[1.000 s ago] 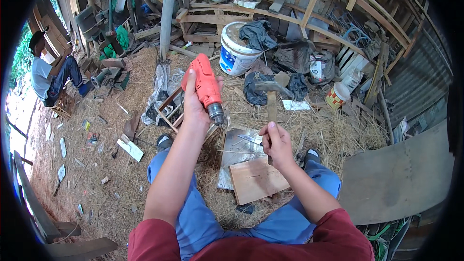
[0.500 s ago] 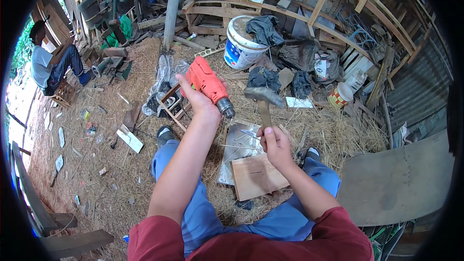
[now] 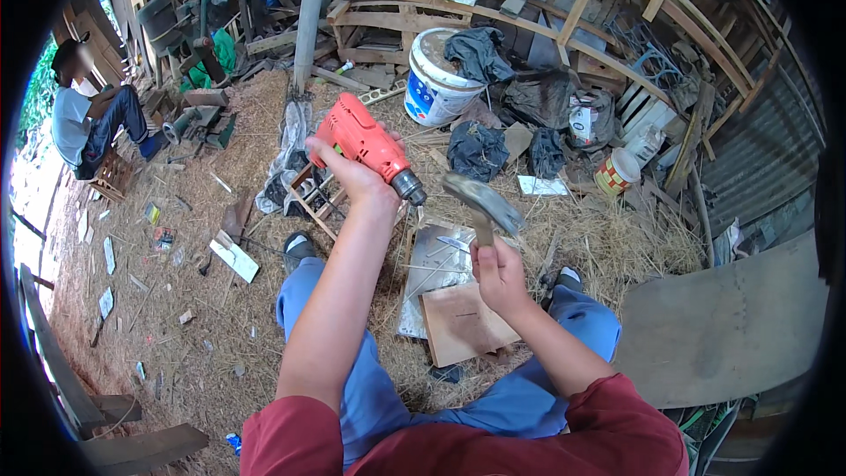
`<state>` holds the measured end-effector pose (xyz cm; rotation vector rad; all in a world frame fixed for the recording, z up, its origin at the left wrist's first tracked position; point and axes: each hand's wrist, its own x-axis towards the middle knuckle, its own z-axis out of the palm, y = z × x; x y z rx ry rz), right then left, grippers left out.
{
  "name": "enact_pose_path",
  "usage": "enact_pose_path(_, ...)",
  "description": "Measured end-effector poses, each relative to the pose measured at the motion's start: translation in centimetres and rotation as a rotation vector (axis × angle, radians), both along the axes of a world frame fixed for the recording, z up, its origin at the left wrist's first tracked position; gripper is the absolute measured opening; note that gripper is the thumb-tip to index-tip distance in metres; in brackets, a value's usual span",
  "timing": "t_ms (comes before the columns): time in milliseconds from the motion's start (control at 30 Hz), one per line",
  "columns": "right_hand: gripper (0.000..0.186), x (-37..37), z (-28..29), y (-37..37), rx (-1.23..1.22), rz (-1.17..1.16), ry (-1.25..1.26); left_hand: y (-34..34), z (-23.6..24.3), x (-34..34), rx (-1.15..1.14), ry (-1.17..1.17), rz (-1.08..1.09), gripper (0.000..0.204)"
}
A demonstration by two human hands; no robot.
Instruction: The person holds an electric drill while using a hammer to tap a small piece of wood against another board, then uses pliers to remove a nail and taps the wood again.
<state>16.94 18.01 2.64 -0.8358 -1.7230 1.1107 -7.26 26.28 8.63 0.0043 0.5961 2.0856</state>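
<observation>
My left hand (image 3: 357, 178) is wrapped round a red power drill (image 3: 363, 141), held up in front of me with its dark chuck pointing down to the right. In my right hand (image 3: 500, 271) is the wooden handle of a hammer (image 3: 480, 201); its grey metal head is raised close to the drill's chuck, apart from it. Below the hands, between my feet, a wooden board (image 3: 463, 326) with a short dark mark on it overlaps a silvery metal sheet (image 3: 412, 300). A light pointed piece (image 3: 456, 243) lies on the sheet.
Beyond the drill stand a white bucket (image 3: 432, 92) and black plastic bags (image 3: 477, 152). A wooden frame (image 3: 310, 203) lies near my left foot. At the right is a large grey panel (image 3: 723, 326). Another person (image 3: 92, 115) sits at the far left. Straw and scraps cover the ground.
The hammer head has tilted, its right end swinging lower. The drill has shifted slightly left and up, still in my left hand. The seated person's arms have moved.
</observation>
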Motion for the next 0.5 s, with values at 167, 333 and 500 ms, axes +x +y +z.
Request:
enact_pose_path(167,0.034,-0.4,0.5,0.5,0.147,-0.105,-0.232,0.0,-0.4,0.0,-0.002,0.037,0.010,0.104)
enact_pose_path(333,0.034,0.5,0.5,-0.4,0.197,-0.099,-0.028,0.0,-0.5,0.4,0.006,0.117,-0.011,0.102)
enact_pose_path(500,0.039,-0.4,-1.2,1.0,-0.046,-0.191,-0.257,-0.2,-1.1,-0.4,0.003,0.197,0.030,0.103)
